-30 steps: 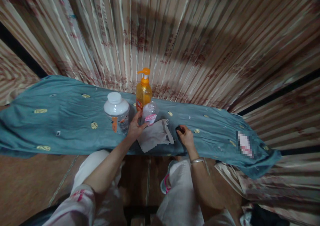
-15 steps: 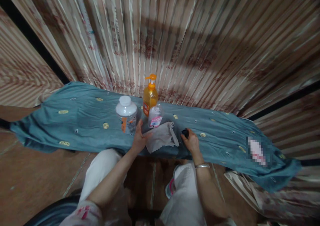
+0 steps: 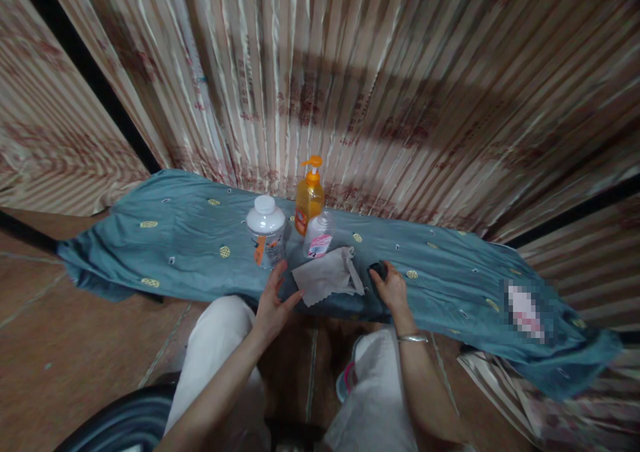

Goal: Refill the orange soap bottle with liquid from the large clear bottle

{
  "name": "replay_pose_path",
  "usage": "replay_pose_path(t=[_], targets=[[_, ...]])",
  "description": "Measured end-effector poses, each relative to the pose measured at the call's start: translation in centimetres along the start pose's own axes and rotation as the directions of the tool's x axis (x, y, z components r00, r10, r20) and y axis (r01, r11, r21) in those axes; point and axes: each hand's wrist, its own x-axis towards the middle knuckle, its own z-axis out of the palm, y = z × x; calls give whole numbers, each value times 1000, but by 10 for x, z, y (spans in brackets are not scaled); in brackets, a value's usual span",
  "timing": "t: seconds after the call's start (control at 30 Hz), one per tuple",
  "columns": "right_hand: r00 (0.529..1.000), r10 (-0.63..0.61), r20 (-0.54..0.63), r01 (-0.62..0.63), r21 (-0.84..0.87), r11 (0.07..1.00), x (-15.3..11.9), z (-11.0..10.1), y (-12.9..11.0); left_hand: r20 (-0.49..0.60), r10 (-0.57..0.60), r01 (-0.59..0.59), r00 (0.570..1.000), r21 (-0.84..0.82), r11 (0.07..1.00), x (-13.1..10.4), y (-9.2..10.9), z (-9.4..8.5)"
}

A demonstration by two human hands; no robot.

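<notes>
Across the teal-covered counter (image 3: 450, 272), both hands are in play! The left hand (image 3: 274, 302) has an open grip, fingers spread and nothing held, raised just in front of the white-lidded jar (image 3: 266, 229). Its thumb comes right up to the grey cloth (image 3: 327, 279); touching or apart, I can't tell.

Over to the right hand (image 3: 393, 287), and that grip is closed around a small dark object (image 3: 377, 270), just beyond the cloth's right edge. What it is, too small to say; whether it rests on the surface, hidden.

Danger spots? That clear pink-labelled bottle (image 3: 319, 237) stands right behind the cloth, close by the orange pump bottle (image 3: 310, 202). If its foot is on the fabric, a sharp tug could topple it into its neighbour. A careless upward sweep of those left fingers might clip the jar. And with so little showing past the right fingertips, a loose pinch could let the dark piece slip and roll off the front edge!
</notes>
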Motion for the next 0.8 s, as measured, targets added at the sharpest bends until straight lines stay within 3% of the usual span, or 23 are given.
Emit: replay_pose_path(t=[0.17,0.3,0.5,0.67,0.8], targets=[[997,-24,-69,27,49,998,-2,-15,-19,-95,106,-95,990,114,989,-8,22,-23],[990,-97,-104,108,106,989,-9,-27,-55,-179,193,-141,965,266,954,2,36,-39],[933,-350,-79,359,179,916,-15,-40,-153,-297,205,-126,932,266,956,47,39,-42],[803,-595,41,583,159,797,3,-48,-243,-318,208,-137,925,232,963,86,42,-36],[730,-665,157,668,37,743,25,-50,-297,-297,271,-204,915,238,950,105,47,-35]])
